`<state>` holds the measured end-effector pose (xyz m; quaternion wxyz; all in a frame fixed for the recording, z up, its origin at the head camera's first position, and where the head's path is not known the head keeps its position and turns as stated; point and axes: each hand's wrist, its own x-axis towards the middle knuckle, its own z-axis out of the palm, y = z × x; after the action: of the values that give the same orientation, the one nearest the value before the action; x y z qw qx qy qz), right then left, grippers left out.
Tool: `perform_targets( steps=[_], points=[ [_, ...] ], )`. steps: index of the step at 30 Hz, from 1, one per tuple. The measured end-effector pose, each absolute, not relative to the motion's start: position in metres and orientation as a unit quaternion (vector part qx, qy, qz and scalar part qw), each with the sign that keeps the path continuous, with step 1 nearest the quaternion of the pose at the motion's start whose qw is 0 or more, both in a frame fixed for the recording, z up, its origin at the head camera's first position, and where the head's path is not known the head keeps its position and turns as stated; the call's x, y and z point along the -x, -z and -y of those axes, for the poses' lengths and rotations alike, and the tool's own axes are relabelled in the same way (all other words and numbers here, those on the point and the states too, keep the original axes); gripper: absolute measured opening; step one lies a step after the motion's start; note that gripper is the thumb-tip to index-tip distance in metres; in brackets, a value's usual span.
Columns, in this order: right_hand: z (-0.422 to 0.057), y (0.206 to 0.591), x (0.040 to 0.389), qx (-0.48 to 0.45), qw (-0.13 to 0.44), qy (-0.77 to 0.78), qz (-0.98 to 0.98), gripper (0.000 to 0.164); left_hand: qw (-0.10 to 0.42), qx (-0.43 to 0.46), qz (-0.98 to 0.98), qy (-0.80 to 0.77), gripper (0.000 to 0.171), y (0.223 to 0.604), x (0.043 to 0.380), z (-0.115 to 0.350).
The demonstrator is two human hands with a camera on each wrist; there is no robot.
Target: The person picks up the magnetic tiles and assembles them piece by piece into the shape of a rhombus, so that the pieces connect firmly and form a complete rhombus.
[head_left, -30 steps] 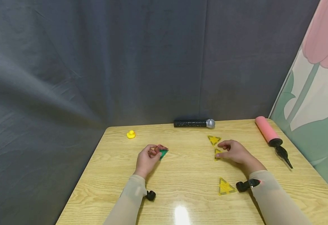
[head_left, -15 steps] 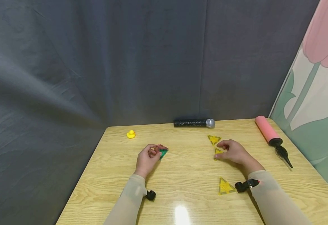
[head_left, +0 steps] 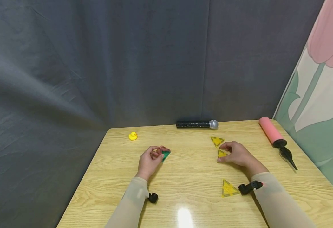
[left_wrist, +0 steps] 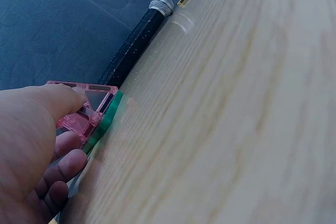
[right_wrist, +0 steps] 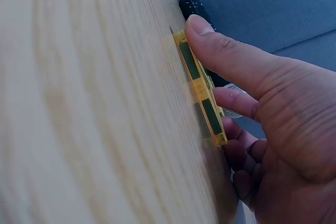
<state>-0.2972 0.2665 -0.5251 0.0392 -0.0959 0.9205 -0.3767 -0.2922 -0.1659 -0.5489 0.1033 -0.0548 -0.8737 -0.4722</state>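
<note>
My left hand [head_left: 147, 163] pinches a see-through red triangular magnetic tile [left_wrist: 79, 123] together with a green one [left_wrist: 106, 120], just over the left-middle of the table. The red tile leans over the green one, which lies close along the tabletop in the left wrist view. On the right, my right hand [head_left: 238, 154] holds a yellow triangular magnetic tile [right_wrist: 199, 86] between thumb and fingers. That tile lies low at the wood, and the hand partly hides it in the head view. Another yellow tile [head_left: 217, 141] lies just beyond these fingers, and a third yellow tile [head_left: 229, 189] lies nearer the person.
A black toy microphone [head_left: 196, 124] lies along the back edge by the dark curtain [head_left: 158, 63]. At the back left sits a yellow rubber duck [head_left: 133, 136]. A pink hand pump [head_left: 271, 131] with a black nozzle lies along the table's [head_left: 189, 177] right edge.
The right thumb has shifted slightly left and nearer the person at the yellow tile's near corner. The left hand and its tiles have stayed in place.
</note>
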Motion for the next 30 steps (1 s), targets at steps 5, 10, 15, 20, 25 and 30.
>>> perform_targets(
  steps=[5, 10, 15, 20, 25, 30],
  points=[
    [-0.2676, 0.5262, 0.297, 0.106, 0.035, 0.377, -0.919, 0.059, 0.101, 0.05, 0.876, 0.47, 0.036, 0.5477, 0.2919, 0.1656],
    [-0.2686, 0.5279, 0.2982, 0.102, 0.044, 0.392, -0.913, 0.057, 0.099, 0.046, 0.877, 0.468, 0.036, 0.5456, 0.2912, 0.1646],
    [-0.2684, 0.5269, 0.2983, 0.098, 0.053, 0.408, -0.906, 0.06, 0.105, 0.049, 0.877, 0.466, 0.035, 0.5465, 0.2917, 0.1647],
    [-0.2694, 0.528, 0.2973, 0.111, 0.04, 0.425, -0.897, 0.06, 0.105, 0.052, 0.876, 0.468, 0.035, 0.5463, 0.2911, 0.1654],
    [-0.2712, 0.5309, 0.2974, 0.112, 0.03, 0.44, -0.89, 0.059, 0.106, 0.052, 0.876, 0.468, 0.035, 0.5465, 0.291, 0.1654],
    [-0.2735, 0.5325, 0.2984, 0.107, 0.03, 0.449, -0.886, 0.056, 0.107, 0.052, 0.878, 0.464, 0.035, 0.5477, 0.2917, 0.1656]
  ],
)
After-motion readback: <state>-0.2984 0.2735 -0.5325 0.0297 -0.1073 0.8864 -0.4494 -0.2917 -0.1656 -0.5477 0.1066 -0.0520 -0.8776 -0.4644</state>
